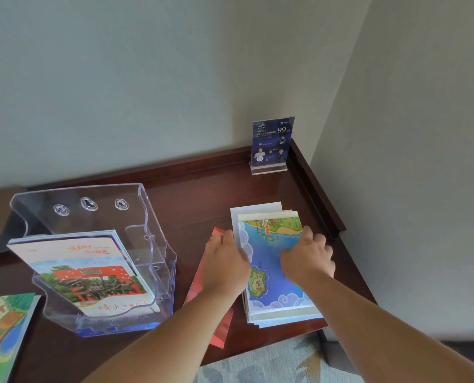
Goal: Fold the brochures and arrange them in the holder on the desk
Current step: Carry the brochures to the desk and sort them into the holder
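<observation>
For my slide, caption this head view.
Left hand and right hand hold the map brochure stack beside the clear holder.

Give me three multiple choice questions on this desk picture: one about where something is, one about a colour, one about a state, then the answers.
1. Where does the blue sign stand sit? A. desk's back right corner B. inside the holder C. on the carpet
2. What colour is the brochure partly under the left hand? A. black B. red C. purple
3. How is the clear holder? A. empty B. tipped over C. upright, brochures in its front pocket
Answers: 1 A, it stands by the desk's rear rail. 2 B, red shows beside the forearm. 3 C, brochures fill the front pocket.
</observation>
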A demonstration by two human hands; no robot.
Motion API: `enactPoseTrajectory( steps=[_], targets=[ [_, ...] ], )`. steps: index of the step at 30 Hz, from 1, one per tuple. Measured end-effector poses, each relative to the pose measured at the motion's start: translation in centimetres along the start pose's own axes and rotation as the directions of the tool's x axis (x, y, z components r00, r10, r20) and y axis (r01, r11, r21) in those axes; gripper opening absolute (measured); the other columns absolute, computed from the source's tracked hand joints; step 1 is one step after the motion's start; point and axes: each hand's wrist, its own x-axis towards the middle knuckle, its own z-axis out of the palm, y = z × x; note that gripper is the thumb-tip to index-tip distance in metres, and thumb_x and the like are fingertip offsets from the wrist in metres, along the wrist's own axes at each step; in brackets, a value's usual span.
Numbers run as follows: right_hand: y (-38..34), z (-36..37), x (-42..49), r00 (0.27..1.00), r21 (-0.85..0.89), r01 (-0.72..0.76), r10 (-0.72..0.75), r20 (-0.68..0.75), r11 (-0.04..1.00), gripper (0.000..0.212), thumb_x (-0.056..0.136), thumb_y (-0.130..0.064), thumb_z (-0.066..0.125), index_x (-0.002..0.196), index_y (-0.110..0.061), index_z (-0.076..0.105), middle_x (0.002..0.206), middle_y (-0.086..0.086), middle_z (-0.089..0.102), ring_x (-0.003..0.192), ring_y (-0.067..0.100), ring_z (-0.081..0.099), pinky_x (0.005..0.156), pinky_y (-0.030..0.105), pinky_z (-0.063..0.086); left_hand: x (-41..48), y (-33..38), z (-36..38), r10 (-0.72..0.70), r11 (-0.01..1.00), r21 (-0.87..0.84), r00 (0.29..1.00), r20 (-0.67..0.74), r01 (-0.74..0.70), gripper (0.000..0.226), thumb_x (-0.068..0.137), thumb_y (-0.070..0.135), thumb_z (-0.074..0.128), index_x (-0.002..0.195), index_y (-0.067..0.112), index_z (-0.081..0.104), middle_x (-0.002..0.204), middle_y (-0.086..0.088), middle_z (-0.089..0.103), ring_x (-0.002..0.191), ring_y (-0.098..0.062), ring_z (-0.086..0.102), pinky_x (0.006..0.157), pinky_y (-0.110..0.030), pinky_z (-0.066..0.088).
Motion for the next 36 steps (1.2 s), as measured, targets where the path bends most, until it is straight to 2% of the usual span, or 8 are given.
enactPoseTrajectory(
  steps=[3,6,10,23,25,28,31,36],
  targets=[
    [-0.1,1.1,-0.9,0.972,-0.114,0.215,-0.224,-0.076,0.970,0.074,0.092,-0.040,0.048,0.153,-0.026,0.008,0.155,0.004,0.014,0.141,0.029,0.018,0.110,0.048,0.029,-0.9,-3.4,0.4,0.156,0.979,0.124,0.987,0.036,-0.160,0.055,0.093,0.013,0.043,0.147,0.007,0.034,0.149,-0.011,0.038,0.140,-0.028,0.030,0.113,-0.036,0.024],
    [0.3,3.0,-1.4,0.944,-0.197,0.324,-0.330,0.000,0.925,0.066,0.098,-0.047,0.032,0.153,-0.035,-0.001,0.161,-0.003,-0.005,0.148,0.028,-0.005,0.117,0.054,0.015,-2.3,-5.5,1.8,0.241,0.939,0.223,0.964,0.112,-0.261,0.056,0.101,0.026,0.030,0.153,0.008,0.019,0.161,-0.008,0.013,0.149,-0.022,0.004,0.121,-0.037,0.004],
    [1.1,4.5,-1.1,0.943,-0.224,0.322,-0.332,-0.012,0.920,0.062,0.099,-0.051,0.022,0.154,-0.037,-0.004,0.163,-0.004,-0.008,0.149,0.027,-0.013,0.118,0.054,0.007,-2.6,-5.9,2.4,0.280,0.916,0.282,0.958,0.065,-0.287,0.061,0.099,0.037,0.021,0.148,0.004,0.032,0.157,-0.012,0.025,0.147,-0.026,0.018,0.120,-0.044,0.017],
    [0.8,4.2,-1.2,0.949,-0.245,0.307,-0.314,0.010,0.920,0.063,0.100,-0.053,0.021,0.154,-0.035,-0.005,0.164,-0.002,-0.007,0.149,0.029,-0.013,0.119,0.054,0.006,-3.9,-5.2,1.0,0.220,0.932,0.273,0.970,0.100,-0.239,0.053,0.092,0.030,0.040,0.142,0.012,0.043,0.153,-0.007,0.036,0.145,-0.024,0.024,0.120,-0.046,0.012],
    [0.5,3.6,-1.4,0.956,-0.204,0.289,-0.295,0.004,0.935,0.063,0.100,-0.051,0.027,0.155,-0.033,0.001,0.163,0.000,-0.006,0.149,0.029,-0.010,0.119,0.052,0.007,-3.2,-3.8,0.1,0.210,0.962,0.171,0.977,0.042,-0.214,0.033,0.091,0.024,0.044,0.121,0.018,0.057,0.129,-0.002,0.055,0.128,-0.025,0.045,0.110,-0.040,0.029],
    [0.2,2.7,-1.9,0.971,-0.123,0.229,-0.235,-0.038,0.966,0.068,0.098,-0.048,0.038,0.155,-0.026,0.009,0.163,0.007,-0.003,0.149,0.031,-0.003,0.120,0.047,0.013,-2.2,-0.8,-1.1,0.129,0.992,-0.006,0.991,-0.026,-0.129,0.020,0.095,0.025,0.045,0.090,0.013,0.060,0.089,-0.003,0.061,0.089,-0.026,0.056,0.074,-0.035,0.039],
    [0.5,2.0,-2.1,0.987,-0.045,0.163,-0.164,-0.004,0.986,0.072,0.097,-0.046,0.043,0.155,-0.020,0.009,0.162,0.014,0.001,0.149,0.033,0.008,0.118,0.045,0.021,-1.6,1.2,-1.3,-0.057,0.984,-0.164,0.996,0.069,0.067,0.024,0.096,0.032,0.048,0.095,0.009,0.055,0.089,-0.009,0.062,0.084,-0.030,0.059,0.063,-0.034,0.037],
    [1.1,1.3,-2.4,0.988,0.039,0.146,-0.147,0.040,0.989,0.070,0.095,-0.041,0.048,0.153,-0.020,0.015,0.161,0.011,0.011,0.143,0.031,0.024,0.110,0.043,0.034,-1.2,1.7,-0.9,-0.180,0.939,-0.261,0.967,0.181,0.223,0.024,0.093,0.027,0.056,0.108,0.010,0.050,0.100,-0.009,0.063,0.089,-0.031,0.062,0.069,-0.036,0.046]
  ],
)
